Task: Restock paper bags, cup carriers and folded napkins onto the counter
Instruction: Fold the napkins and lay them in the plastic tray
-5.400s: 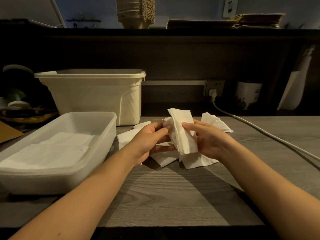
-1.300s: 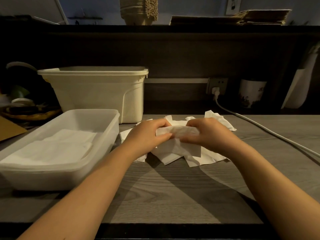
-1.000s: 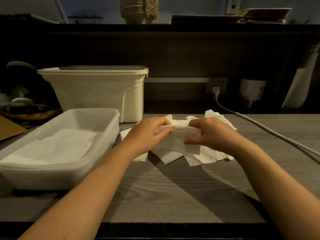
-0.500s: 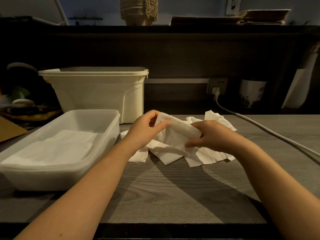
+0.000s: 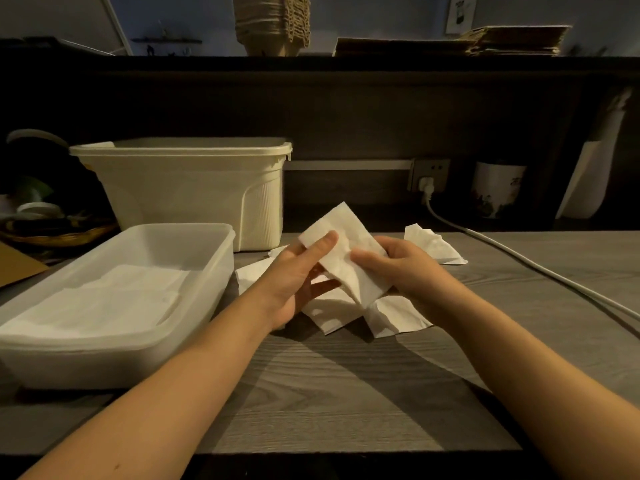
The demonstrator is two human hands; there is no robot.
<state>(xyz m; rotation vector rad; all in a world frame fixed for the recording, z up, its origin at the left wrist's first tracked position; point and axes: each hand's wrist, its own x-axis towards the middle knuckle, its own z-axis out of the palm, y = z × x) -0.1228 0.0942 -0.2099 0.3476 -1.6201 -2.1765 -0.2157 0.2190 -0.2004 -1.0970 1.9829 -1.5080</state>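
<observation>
On a dim, grey wood-grain counter [image 5: 346, 393], a soft white napkin [image 5: 346, 251] is held just above the surface, pinched by the left hand [image 5: 298, 275] and gripped by the right hand [image 5: 398, 265]. Limp loose napkins [image 5: 391, 317] lie beneath, apparently awaiting folding. Flat folded napkins [image 5: 104, 299] already line the translucent tub [image 5: 173, 227]. Ridged pulp cup carriers [image 5: 272, 26] and flat brown paper bags [image 5: 512, 39] sit stacked on the ledge above.

We see through one camera worn on the head. It looks forward and down across the desk [image 5: 311, 393], close above its near edge. The far edge sits mid-frame, and a raised shelf [image 5: 346, 65] runs along the top.
</observation>
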